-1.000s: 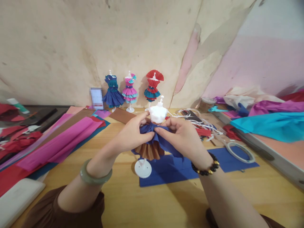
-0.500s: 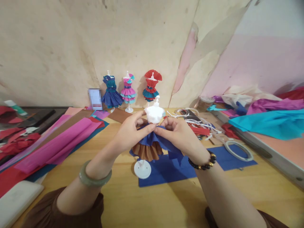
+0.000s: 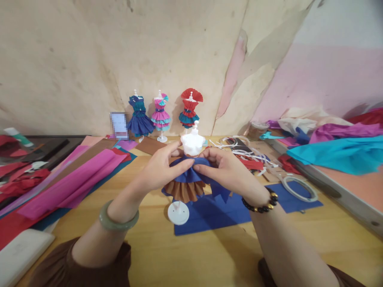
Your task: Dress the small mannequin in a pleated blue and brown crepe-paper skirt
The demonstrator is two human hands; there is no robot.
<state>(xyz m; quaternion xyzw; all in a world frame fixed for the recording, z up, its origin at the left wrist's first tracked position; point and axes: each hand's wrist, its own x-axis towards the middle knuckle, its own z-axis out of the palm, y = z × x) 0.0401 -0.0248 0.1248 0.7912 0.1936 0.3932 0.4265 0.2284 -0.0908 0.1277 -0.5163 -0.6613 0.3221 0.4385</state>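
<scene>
A small white mannequin (image 3: 193,144) leans between my hands, its round base (image 3: 178,213) tilted up off the table or on it, I cannot tell which. Blue crepe paper (image 3: 190,173) wraps its waist above a pleated brown ruffle (image 3: 186,191). My left hand (image 3: 163,165) is closed round the waist from the left, thumb pressing the blue paper at the front. From the right, my right hand (image 3: 226,167) pinches the same paper, a loose end hanging below it. The fingers behind the mannequin are partly hidden.
Under the mannequin lies a blue paper sheet (image 3: 212,217), with a tape roll (image 3: 299,189) on its right part. Three dressed mannequins, one in a red dress (image 3: 189,108), stand by the wall. Folded coloured papers (image 3: 72,185) cover the left; white strips (image 3: 239,147) and scraps lie right.
The blue paper now lies flatter and closer round the waist. My right thumb has shifted slightly down and left, and the two thumbs remain near each other at the front.
</scene>
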